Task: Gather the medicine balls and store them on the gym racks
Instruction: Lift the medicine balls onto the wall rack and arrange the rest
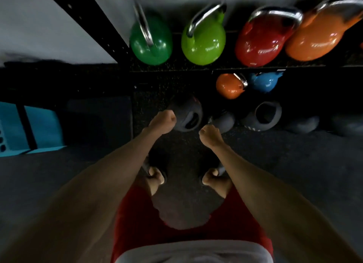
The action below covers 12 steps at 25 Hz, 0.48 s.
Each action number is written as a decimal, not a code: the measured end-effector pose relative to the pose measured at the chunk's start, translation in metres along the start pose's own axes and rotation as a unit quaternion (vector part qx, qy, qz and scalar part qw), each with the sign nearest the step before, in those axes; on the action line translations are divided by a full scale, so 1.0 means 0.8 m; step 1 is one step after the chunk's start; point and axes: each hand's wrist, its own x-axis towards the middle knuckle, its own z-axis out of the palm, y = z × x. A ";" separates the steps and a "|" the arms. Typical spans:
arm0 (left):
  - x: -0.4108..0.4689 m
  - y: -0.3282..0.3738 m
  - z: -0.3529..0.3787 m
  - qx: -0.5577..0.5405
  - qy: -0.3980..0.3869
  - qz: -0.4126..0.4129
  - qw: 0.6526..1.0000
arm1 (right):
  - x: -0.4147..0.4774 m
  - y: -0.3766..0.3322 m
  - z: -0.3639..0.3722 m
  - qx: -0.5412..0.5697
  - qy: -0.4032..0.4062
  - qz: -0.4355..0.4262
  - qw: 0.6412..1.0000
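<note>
L hand [162,122] curled by dark med ball [189,110], R hand [211,137] curled, both prob. empty

A dark green kettlebell [151,44], a lime kettlebell [204,44], a red kettlebell [259,44] and a large orange kettlebell [314,40] are gleaming; a blue kettlebell [265,82] is showing below, near dark grey medicine balls [186,109] on black speckled floor [275,154].
</note>
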 end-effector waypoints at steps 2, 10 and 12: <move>0.060 -0.038 0.025 -0.004 0.002 -0.013 1.000 | 0.065 0.022 0.042 0.032 0.001 0.030 0.999; 0.306 -0.179 0.129 -0.053 0.101 -0.056 0.992 | 0.320 0.091 0.209 0.235 0.035 0.189 0.953; 0.362 -0.205 0.147 -0.084 0.122 -0.059 0.987 | 0.389 0.114 0.251 0.272 0.061 0.202 0.939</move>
